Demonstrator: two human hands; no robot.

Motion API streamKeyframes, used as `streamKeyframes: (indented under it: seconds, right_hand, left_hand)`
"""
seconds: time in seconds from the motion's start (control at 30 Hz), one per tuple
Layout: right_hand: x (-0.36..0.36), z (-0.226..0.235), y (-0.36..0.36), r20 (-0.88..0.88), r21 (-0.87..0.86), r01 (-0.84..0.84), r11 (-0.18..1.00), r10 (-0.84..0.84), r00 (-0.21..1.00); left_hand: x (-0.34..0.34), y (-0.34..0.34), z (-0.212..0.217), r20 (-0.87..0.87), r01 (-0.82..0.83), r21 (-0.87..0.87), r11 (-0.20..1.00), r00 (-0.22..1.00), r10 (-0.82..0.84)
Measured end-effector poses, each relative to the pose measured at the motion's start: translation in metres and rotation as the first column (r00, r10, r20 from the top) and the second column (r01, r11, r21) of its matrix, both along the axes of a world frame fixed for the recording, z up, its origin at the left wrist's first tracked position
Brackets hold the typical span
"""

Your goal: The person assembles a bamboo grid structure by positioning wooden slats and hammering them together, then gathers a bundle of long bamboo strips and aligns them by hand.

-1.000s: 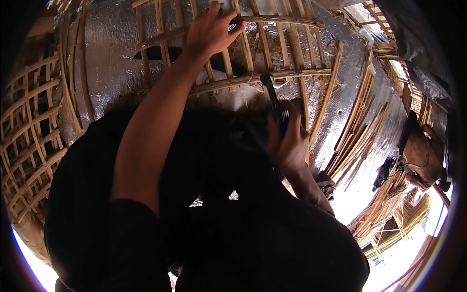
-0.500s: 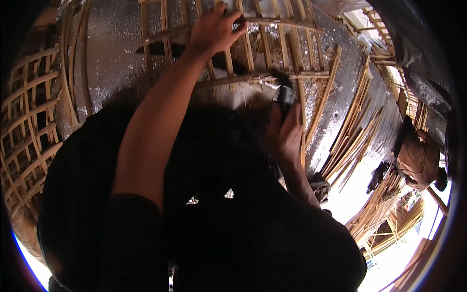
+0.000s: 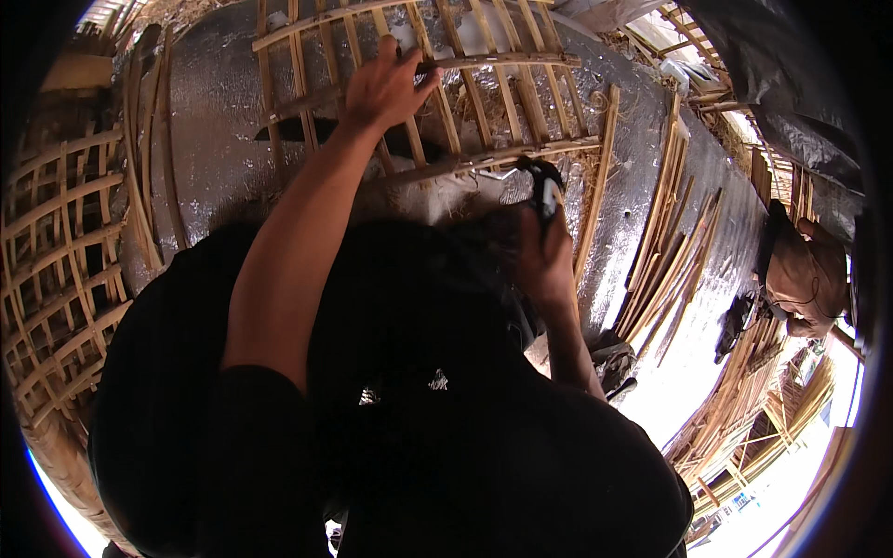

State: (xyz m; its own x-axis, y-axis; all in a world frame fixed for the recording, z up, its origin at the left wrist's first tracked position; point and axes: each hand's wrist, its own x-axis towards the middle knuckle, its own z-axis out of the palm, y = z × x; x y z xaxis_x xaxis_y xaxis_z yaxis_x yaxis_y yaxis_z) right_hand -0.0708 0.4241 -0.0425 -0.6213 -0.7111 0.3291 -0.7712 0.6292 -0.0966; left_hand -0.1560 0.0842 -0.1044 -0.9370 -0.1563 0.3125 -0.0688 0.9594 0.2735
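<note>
Bamboo lattice (image 3: 446, 102) is gripped by left hand (image 3: 383, 88) near its upper rail; black-and-white tool (image 3: 544, 191) (type unclear) is held shut in right hand (image 3: 544, 265) at lattice's lower-right edge, over silver sheeting (image 3: 209, 149).

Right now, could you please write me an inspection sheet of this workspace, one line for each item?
Surface: curved silver foil sheet under a bamboo lattice frame.
Job's things: the lattice frame; small dark hand tool with a pale part.
Clutter: loose bamboo strips leaning at right; woven bamboo lattice at left.
Grips: left hand grasps a lattice slat; right hand holds the tool against the lower rail.
Cables: nothing seen.
Surroundings: another person sitting at far right; bamboo frames beyond.
</note>
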Motion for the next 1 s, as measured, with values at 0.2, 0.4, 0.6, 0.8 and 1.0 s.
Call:
streamKeyframes:
  seconds: [0.2,0.4,0.6,0.8,1.0]
  right_hand:
    - [0.014,0.023,0.0,0.857,-0.254,0.673,0.695,-0.161,0.49]
    - [0.011,0.011,-0.01,0.986,0.067,0.624,0.778,-0.146,0.077]
    - [0.006,-0.052,-0.007,0.689,-0.136,0.559,0.818,-0.328,0.647]
    - [-0.011,0.016,-0.05,0.928,-0.087,0.927,0.365,0.368,-0.058]
    - [-0.008,-0.037,-0.023,0.859,-0.239,0.374,0.896,0.016,0.511]
  left_hand:
    - [-0.033,0.046,0.0,0.019,-0.02,0.056,0.998,1.0,0.019]
    - [-0.044,0.047,-0.006,-0.016,-0.057,-0.017,0.998,0.998,0.057]
    - [-0.052,0.054,-0.012,-0.039,-0.034,0.019,0.999,0.999,0.035]
    - [-0.042,0.048,-0.005,0.035,-0.101,0.022,0.995,0.994,0.1]
    - [-0.043,0.05,-0.002,0.149,-0.1,0.004,0.995,0.984,0.098]
